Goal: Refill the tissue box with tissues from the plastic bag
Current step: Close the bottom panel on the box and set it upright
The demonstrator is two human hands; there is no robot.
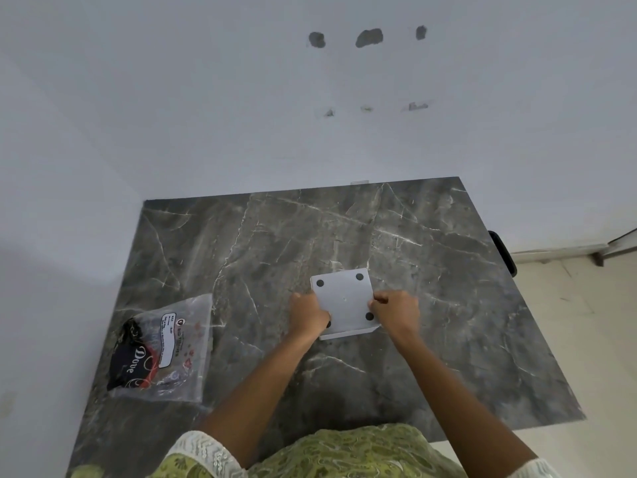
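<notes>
I grip the upturned tissue box [344,301] mid-frame, left hand [307,313] and right hand [396,310] clasping its sides; the plastic bag [162,350] lower left looks untouched, so refilling seems barely begun.

1 tissue box [344,300] – 1 plastic bag [162,350] – 2 hands.

- Both hands, left [307,313] and right [396,310], grip opposite edges of the white tissue box [344,298], apparently upside down, on the bench [448,270].
- The plastic bag [162,350] lies well left.
</notes>
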